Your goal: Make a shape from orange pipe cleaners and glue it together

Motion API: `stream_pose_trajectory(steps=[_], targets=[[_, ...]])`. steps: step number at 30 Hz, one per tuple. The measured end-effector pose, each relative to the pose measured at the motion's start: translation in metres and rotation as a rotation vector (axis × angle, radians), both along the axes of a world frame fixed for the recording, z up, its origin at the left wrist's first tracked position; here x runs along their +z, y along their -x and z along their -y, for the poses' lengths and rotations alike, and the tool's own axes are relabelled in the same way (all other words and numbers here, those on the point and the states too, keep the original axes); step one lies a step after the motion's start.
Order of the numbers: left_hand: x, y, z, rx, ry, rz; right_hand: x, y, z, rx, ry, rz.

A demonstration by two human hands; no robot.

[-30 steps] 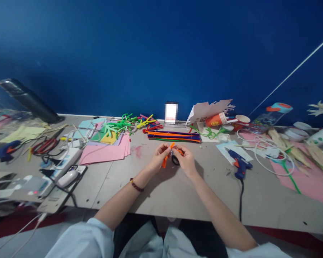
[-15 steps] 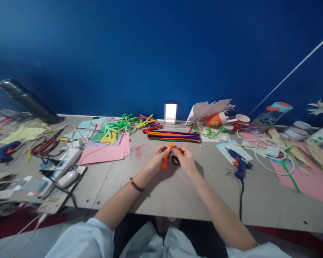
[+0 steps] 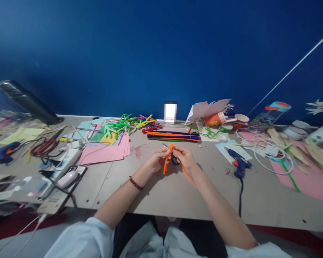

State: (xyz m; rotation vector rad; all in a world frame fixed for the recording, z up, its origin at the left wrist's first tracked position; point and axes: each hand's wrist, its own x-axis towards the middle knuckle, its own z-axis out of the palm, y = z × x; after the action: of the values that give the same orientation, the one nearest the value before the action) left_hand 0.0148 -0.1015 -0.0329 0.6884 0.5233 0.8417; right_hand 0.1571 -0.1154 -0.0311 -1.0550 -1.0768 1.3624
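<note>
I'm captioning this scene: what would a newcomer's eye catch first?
Probably the bare left hand and right hand near the centre, holding fuzzy, bright-orange strips between them. Just beyond lies a multicoloured bundle of fuzzy stems; to the right, a dark-blue glue gun.

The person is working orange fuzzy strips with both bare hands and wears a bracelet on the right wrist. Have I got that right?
Not quite: the head view shows the bracelet on the left wrist. The left hand and right hand are indeed working the orange strips.
</note>
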Motion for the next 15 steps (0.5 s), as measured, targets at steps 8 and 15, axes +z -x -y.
stream_pose_trajectory(steps=[8,15], targets=[[0.005,-0.005,0.005,0.047,-0.070,-0.104,0.006,-0.003,0.000,-0.003,0.143,-0.176],[0.006,-0.006,0.010,0.499,-0.768,-0.754,-0.003,0.001,-0.004,-0.129,0.103,-0.141]])
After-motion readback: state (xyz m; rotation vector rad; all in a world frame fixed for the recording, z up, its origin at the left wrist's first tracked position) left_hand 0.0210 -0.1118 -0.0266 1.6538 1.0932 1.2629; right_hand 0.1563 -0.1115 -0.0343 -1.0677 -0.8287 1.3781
